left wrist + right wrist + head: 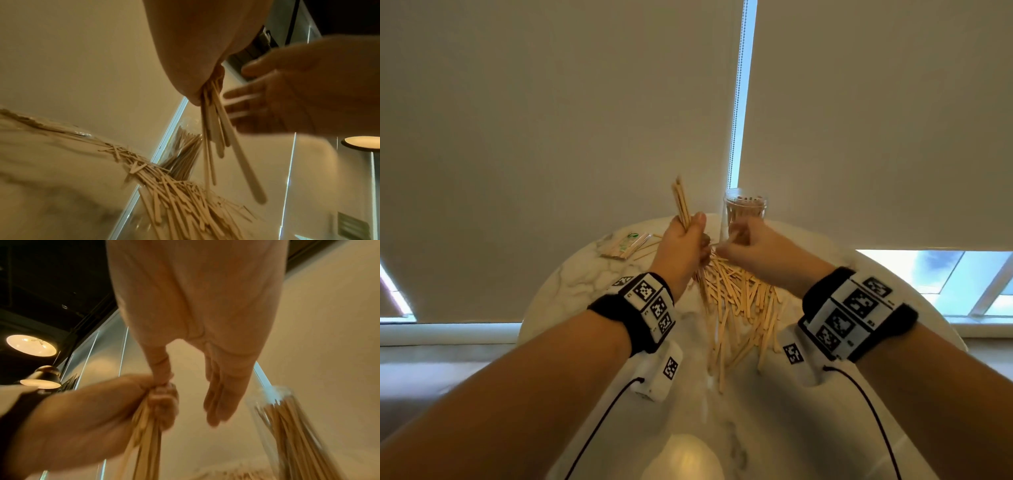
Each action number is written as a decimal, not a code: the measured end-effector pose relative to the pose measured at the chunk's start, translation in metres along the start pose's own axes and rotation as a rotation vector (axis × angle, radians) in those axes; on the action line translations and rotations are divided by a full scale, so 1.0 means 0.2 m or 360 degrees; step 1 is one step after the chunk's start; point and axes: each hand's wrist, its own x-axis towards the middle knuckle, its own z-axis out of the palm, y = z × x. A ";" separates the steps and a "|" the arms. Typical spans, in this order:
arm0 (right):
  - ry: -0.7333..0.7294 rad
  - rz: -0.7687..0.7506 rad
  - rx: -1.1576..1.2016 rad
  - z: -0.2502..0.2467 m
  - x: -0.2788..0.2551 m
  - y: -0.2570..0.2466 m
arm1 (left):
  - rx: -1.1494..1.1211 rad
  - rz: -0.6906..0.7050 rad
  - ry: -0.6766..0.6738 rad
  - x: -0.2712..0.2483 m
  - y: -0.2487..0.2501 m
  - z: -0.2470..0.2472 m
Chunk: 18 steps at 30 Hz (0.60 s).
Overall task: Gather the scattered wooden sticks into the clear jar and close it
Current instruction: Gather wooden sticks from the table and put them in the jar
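My left hand [685, 240] grips a bundle of wooden sticks [680, 200] upright above the table; their lower ends hang below the fist [213, 138]. My right hand [738, 240] is beside it with straight fingers [222, 402], and its thumb touches the left fist at the bundle [144, 434]. I see nothing held in the right hand. Just behind the right hand stands the clear jar [746, 205], open and holding several upright sticks [287, 426]. Under both hands, a pile of loose sticks [739, 298] lies on the table. No lid is in view.
The round white marble table [571, 284] stands against roller blinds with a bead chain [736, 102]. A plastic packet of sticks [625, 245] lies at the back left, with a few loose sticks beside it. Lamp glare shows on the table's near part [685, 455].
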 end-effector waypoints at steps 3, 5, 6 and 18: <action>-0.0451 0.0140 -0.0291 0.12 -0.06 0.07 | -0.0216 0.0021 0.0076 0.00 0.04 0.02; -0.0543 0.0141 -0.0137 0.21 -0.08 0.08 | -0.0242 0.0057 0.0098 0.00 0.02 0.04; -0.0535 0.0167 0.0104 0.24 -0.09 0.07 | -0.0246 0.0065 0.0104 -0.01 0.00 0.05; 0.0116 0.0018 0.0459 0.20 0.06 0.09 | -0.0204 -0.0116 -0.0134 -0.01 -0.04 0.09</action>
